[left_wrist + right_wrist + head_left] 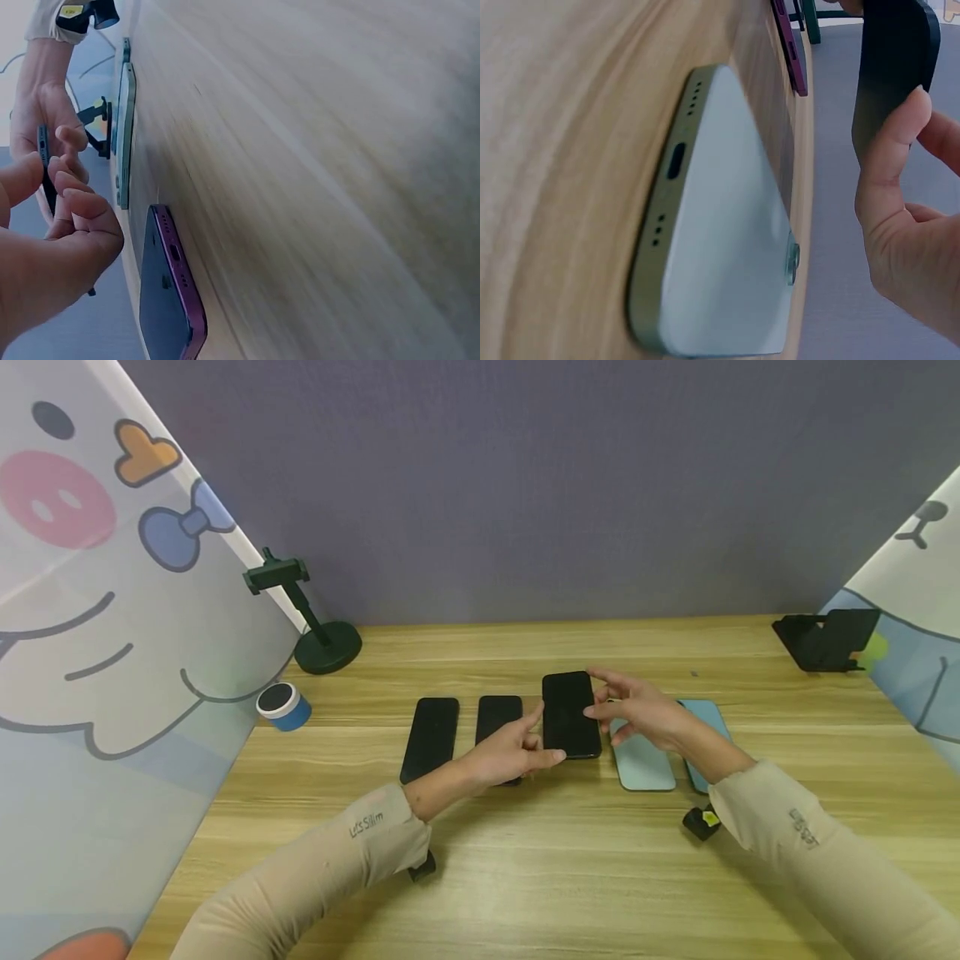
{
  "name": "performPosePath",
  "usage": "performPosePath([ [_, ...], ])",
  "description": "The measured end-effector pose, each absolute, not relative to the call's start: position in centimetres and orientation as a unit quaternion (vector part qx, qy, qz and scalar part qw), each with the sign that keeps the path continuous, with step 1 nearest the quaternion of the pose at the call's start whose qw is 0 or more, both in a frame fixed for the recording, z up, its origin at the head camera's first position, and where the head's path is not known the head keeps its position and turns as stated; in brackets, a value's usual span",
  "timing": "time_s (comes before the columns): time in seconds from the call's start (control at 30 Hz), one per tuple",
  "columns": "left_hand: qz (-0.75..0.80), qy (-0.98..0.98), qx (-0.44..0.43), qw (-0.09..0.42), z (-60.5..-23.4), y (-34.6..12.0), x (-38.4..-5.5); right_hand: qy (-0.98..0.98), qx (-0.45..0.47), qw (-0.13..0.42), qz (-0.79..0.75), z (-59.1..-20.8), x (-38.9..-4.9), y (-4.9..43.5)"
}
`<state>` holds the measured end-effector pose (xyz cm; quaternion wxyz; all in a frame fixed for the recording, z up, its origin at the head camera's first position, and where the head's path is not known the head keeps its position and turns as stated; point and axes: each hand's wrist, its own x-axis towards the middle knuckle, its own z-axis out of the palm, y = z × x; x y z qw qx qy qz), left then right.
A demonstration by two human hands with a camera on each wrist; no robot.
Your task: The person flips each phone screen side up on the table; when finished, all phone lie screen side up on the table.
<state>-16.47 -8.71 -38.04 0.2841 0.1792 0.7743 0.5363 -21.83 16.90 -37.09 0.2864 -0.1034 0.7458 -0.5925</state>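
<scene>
A black smartphone [572, 714] is held between both hands, raised off the table in the wrist views. My left hand [506, 753] pinches its left side near the lower corner. On the opposite edge, my right hand [637, 714] grips with thumb and fingers. The phone's thin edge [42, 141] faces the left wrist camera. Below the right hand lies a pale green phone [727, 217], back up. Close to the left hand is a dark phone [498, 714] partly covered by that hand; a purple-framed phone [171, 292] shows in the left wrist view.
Another dark phone [430, 739] lies farther left, and a blue-green phone [708, 735] lies partly under the right forearm. A dark green phone stand [327, 647] and a blue-and-white jar [285, 706] stand at left. At the far right is a black stand [828, 642].
</scene>
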Motion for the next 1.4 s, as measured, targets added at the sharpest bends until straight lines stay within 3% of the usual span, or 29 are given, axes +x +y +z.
performPosePath([
  [0.4, 0.524, 0.769, 0.114, 0.348, -37.6, -8.4, -16.9, 0.744, -0.085, 0.341, -0.569, -38.2, -22.4, 16.8],
  [0.7, 0.518, 0.770, 0.102, 0.358, -37.8, -8.3, -17.3, 0.747, -0.063, 0.360, -0.555, -38.4, -22.7, 16.2],
  [0.97, 0.504, 0.780, 0.102, 0.357, -38.0, -8.1, -17.5, 0.770, -0.059, 0.363, -0.522, -38.5, -22.9, 15.8],
  [1.4, 0.374, 0.866, 0.127, 0.307, -38.1, -6.7, -17.2, 0.827, -0.094, 0.346, -0.434, -38.1, -22.9, 15.1],
])
